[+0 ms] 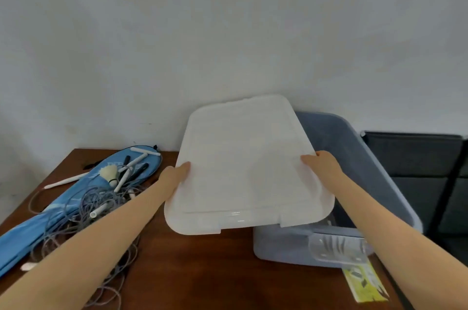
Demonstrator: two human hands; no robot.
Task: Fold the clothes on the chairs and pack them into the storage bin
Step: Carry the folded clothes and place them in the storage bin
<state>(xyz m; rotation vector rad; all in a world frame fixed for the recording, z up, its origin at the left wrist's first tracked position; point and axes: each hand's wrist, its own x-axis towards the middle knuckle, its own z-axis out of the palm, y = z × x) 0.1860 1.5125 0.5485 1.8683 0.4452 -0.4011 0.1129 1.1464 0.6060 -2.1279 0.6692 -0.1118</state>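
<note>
**Lid's in both hands, bin sitting open on the right**

Head cam is all I've got. Both arms are stretched out in front of me. My left hand (174,175) grips the left edge of the white translucent lid (247,165), thumb on top and the other fingers hidden underneath. My right hand (323,161) has the right edge the same way, curled over the rim. The lid is tilted, far end up toward the wall, and it overlaps the left part of the blue-grey storage bin (374,170).

The bin stands on the right side of the brown wooden surface (202,271), with a clear latch handle (338,249) on its near end. I can't make out what's inside it. A yellow-green leaflet (364,282) pokes out at its near corner.

Over on the left there's a blue racket bag (63,198) with a shuttlecock (109,173) on top and a tangle of grey cord (86,208) spilling across it. A black chair (415,165) sits past the bin on the right.
</note>
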